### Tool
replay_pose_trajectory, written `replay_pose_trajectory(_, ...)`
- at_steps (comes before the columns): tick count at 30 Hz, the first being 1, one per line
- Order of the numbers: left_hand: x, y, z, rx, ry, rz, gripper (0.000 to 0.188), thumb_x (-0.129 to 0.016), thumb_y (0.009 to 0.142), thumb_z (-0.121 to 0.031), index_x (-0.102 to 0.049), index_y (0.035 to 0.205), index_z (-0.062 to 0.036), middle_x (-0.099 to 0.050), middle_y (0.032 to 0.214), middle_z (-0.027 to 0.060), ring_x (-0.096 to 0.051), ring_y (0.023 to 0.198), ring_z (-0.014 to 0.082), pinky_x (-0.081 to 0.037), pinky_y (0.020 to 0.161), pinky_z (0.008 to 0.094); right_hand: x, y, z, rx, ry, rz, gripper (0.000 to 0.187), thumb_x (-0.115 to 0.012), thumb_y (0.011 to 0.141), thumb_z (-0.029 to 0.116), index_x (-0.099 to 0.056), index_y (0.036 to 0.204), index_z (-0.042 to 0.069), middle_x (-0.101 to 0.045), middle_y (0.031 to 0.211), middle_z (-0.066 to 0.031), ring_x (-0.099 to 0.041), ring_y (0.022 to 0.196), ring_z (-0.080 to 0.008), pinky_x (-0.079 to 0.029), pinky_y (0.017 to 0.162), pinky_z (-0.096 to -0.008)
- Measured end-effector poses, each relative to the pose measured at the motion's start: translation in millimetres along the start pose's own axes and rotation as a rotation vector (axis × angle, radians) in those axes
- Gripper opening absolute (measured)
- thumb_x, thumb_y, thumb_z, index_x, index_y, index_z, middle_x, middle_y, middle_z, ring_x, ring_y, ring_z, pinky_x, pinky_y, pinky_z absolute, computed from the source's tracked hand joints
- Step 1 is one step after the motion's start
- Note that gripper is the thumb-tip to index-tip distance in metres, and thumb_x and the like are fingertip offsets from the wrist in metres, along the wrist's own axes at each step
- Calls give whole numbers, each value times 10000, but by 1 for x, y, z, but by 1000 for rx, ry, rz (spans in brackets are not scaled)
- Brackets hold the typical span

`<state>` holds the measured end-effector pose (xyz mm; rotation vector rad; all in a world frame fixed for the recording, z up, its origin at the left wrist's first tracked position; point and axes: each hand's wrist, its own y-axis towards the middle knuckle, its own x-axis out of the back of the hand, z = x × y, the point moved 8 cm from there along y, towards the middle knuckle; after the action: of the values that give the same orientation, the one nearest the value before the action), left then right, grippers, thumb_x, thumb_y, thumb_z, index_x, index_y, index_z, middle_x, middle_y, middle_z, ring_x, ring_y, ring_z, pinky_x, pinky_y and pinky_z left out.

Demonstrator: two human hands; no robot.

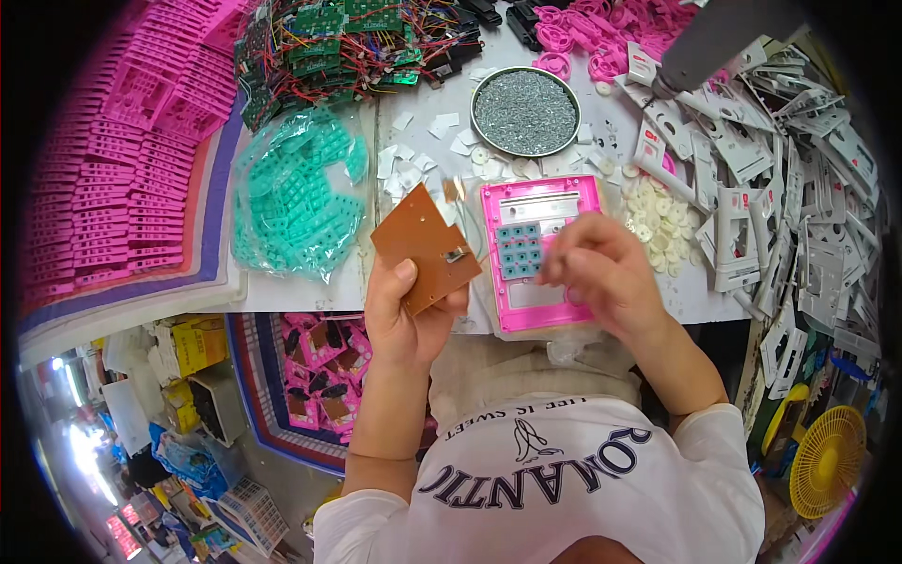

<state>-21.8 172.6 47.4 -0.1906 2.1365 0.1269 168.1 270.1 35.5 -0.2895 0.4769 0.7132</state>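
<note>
Between its thumb and fingers, my left hand [413, 305] grips a brown circuit board [423, 246], tilted, with a small metal part near one edge. A pink plastic casing [498, 315] lies open on the table to its right. Set in the casing is a blue-grey rubber keypad [520, 252], below a silvery strip. Over the casing's right side hovers my right hand [611, 277], its fingers curled and pinched together beside the keypad. Its fingertips are blurred, so anything small between them is hidden.
A round tin of small screws [526, 111] stands beyond the casing. Left are bagged green keypads [299, 193] and stacked pink casings [127, 188]; wired green boards [348, 42] lie behind. White discs [660, 221] and grey-white panels [742, 235] heap up right. A basket [254, 399] holds assembled pieces below.
</note>
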Motion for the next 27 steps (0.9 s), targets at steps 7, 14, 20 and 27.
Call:
replay_pose_trajectory(7, 0, -9, 5, -14, 153, -172, 507, -606, 962, -214, -452, 1400, -10, -646, 1129, 181, -677, 777, 229, -567, 594, 335, -6, -39, 141, 1031, -482, -4, 428, -647, 950, 464, -611, 1047, 48, -600, 966, -84, -538, 870, -249, -453, 797, -416)
replay_pose_trajectory(14, 12, -11, 21, 176, -40, -99, 478, -586, 958, -296, -494, 1348, -36, -645, 1109, 177, -685, 806, 250, -569, 599, 344, -77, 6, 91, 996, -853, 497, 448, -732, 885, 442, -689, 1086, 43, -675, 1056, -114, -608, 857, -279, -482, 762, -385)
replay_pose_trajectory(20, 24, -17, 15, 80, 58, -216, 517, -564, 964, -326, -475, 1383, -36, -645, 1184, 194, -671, 1014, 300, -574, 792, 417, -107, -1, 66, 966, -1048, 438, 335, -799, 798, 159, -694, 1101, 64, -696, 1051, -104, -654, 737, -257, -535, 621, -339)
replay_pose_trajectory(27, 15, -8, 9, -18, 364, -218, 582, -573, 963, -361, -432, 1407, -11, -639, 1209, 282, -671, 1066, 371, -578, 867, 438, -87, -2, 37, 503, -925, 382, 433, -857, 791, 253, -688, 1138, 56, -683, 841, -62, -644, 657, -206, -507, 571, -305)
